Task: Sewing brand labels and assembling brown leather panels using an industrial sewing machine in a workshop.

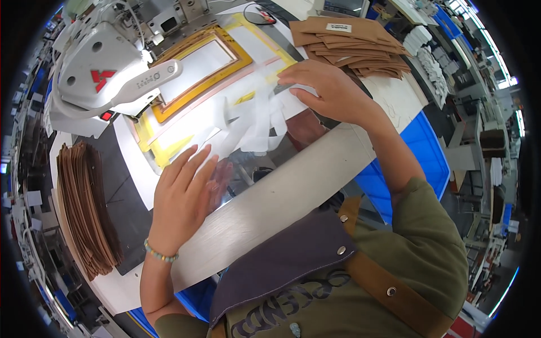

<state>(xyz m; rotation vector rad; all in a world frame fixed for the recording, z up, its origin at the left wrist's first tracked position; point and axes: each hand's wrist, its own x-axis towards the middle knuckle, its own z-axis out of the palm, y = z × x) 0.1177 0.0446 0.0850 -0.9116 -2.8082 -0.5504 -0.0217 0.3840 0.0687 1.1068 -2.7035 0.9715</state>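
Observation:
My left hand (183,203) is open over the lower left of a clear sheet (248,172), its fingers spread. My right hand (335,96) is open, with thumb and fingers apart and fingertips at the right edge of the yellow-taped template (155,149). Between my hands lie loose white translucent strips (259,129). Behind them a yellow rectangular frame (197,84) sits under a white machine head (90,62).
A stack of brown pieces (81,208) stands at the left; another brown pile (355,42) lies at back right. Blue bins (417,169) sit below the bench's metal edge (270,191). A screen (341,5) and other workbenches (484,141) are beyond.

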